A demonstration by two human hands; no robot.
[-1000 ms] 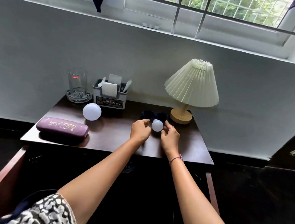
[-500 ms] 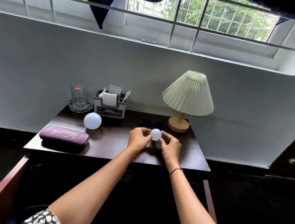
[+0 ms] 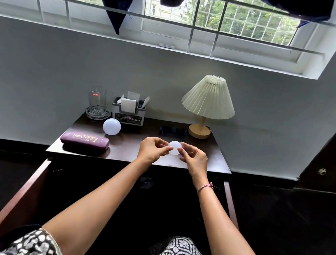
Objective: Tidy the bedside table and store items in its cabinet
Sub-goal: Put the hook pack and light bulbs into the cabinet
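Observation:
A small white ball (image 3: pixel 174 147) hangs just above the dark bedside table (image 3: pixel 131 144), near its front middle. My left hand (image 3: pixel 153 151) pinches it from the left and my right hand (image 3: pixel 193 157) pinches it from the right. A larger white ball (image 3: pixel 111 126) lies on the table's left half. In front of that ball lies a purple glasses case (image 3: pixel 84 141). Dark sunglasses (image 3: pixel 173 131) lie behind my hands, beside the lamp's base. The cabinet below stands open, its doors (image 3: pixel 28 186) swung out to both sides, and its inside is dark.
A pleated cream lamp (image 3: pixel 208 102) on a wooden base stands at the back right. At the back left are a glass (image 3: pixel 96 102) on a glass dish and a grey organiser box (image 3: pixel 128 114) with papers. The wall and a window are behind the table.
Both hands have lifted the small ball off the table and drawn it toward me, away from the sunglasses. The camera has tilted up, showing more of the window.

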